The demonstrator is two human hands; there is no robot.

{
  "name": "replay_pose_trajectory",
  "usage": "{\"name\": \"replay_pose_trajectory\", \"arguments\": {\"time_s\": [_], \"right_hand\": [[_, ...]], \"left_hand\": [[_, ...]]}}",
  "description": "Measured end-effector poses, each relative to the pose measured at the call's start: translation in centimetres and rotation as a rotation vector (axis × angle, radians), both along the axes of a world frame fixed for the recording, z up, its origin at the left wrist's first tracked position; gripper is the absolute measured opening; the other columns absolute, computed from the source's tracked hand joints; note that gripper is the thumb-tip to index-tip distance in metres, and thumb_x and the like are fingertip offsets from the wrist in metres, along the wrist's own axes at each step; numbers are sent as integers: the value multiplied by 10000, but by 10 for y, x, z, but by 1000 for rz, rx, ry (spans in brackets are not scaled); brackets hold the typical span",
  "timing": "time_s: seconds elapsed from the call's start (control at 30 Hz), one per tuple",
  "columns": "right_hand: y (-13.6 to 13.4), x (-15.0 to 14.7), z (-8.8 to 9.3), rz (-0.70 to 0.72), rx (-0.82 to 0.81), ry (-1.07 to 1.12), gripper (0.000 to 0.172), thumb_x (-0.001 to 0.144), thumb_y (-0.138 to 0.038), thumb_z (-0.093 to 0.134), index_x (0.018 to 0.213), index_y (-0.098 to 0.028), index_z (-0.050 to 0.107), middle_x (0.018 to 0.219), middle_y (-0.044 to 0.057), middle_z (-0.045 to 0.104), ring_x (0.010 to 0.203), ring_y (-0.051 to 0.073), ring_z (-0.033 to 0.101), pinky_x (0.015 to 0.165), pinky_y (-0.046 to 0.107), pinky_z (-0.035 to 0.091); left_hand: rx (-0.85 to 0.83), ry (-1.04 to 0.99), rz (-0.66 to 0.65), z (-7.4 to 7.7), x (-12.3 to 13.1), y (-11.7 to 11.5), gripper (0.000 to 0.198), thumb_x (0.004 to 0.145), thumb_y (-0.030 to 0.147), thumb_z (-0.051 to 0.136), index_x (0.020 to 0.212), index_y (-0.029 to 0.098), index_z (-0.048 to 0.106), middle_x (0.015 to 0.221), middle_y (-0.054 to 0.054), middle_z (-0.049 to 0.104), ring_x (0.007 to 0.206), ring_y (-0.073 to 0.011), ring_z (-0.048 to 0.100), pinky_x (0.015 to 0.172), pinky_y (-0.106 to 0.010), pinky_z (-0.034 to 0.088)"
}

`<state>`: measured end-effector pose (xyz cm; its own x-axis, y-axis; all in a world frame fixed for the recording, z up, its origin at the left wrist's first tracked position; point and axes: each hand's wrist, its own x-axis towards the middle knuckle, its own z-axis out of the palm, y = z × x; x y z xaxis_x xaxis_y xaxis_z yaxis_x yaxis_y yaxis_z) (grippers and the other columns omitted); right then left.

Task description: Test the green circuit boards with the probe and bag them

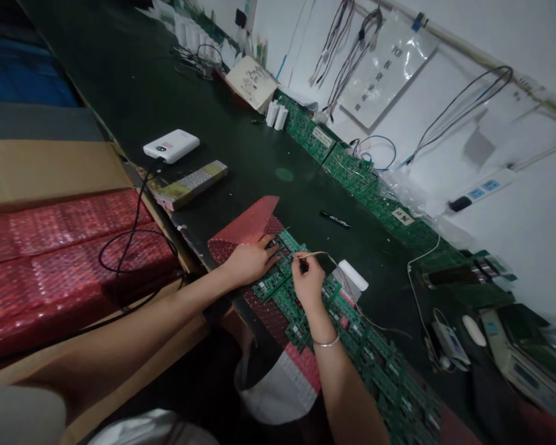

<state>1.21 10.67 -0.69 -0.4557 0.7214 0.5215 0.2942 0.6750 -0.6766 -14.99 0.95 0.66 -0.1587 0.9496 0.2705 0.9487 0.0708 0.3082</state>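
A run of green circuit boards point(352, 330) lies along the front of the dark table, on red bubble wrap point(245, 228). My left hand point(252, 262) rests at the far end of the boards, its fingers apart and touching one of them. Close by, my right hand point(308, 281) is closed in a pinch on a thin pale wire point(322, 253) just above the boards. The wire trails away to the right past a white roll point(352, 275). My right fingertips partly hide the wire's end.
A black marker point(336, 219), a white power bank point(171, 146) and a long patterned box point(194, 184) lie on the table point(269, 179). Stacked circuit boards point(352, 170) line the wall. Red-wrapped bundles point(74, 266) fill a carton at left. A scale point(523, 364) stands at right.
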Motion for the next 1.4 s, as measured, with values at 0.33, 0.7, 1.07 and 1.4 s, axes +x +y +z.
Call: {"name": "replay_pose_trajectory", "arguments": {"time_s": [0.33,0.7,1.07,1.4], "right_hand": [[-2,2,3,-18,-53,-27,203,894,-337,533,909,-189,670,876,69,731,792,194,677,783,325,541],[-3,3,3,-27,-73,-57,206,899,-345,538,915,-191,673,880,67,730,803,198,676,783,333,534],[-4,2,5,-31,-70,-61,198,895,-337,540,910,-191,673,879,73,735,800,200,684,788,340,550],[-5,9,5,-43,-156,-45,229,912,-364,546,933,-179,679,896,72,724,826,194,673,812,339,547]], "left_hand": [[71,65,-56,-2,-1,-6,337,996,305,526,1279,225,692,1356,-191,595,1190,-351,587,968,-510,527],[76,17,-20,-2,0,-3,336,984,316,564,1259,174,694,1369,-188,601,1219,-360,572,984,-517,507],[65,-23,-1,-6,2,-3,322,990,296,544,1245,165,692,1390,-193,574,1194,-351,597,950,-505,552],[118,-76,0,-4,4,-5,377,949,269,618,1290,111,650,1361,-216,607,1252,-362,572,1020,-511,515]]}}
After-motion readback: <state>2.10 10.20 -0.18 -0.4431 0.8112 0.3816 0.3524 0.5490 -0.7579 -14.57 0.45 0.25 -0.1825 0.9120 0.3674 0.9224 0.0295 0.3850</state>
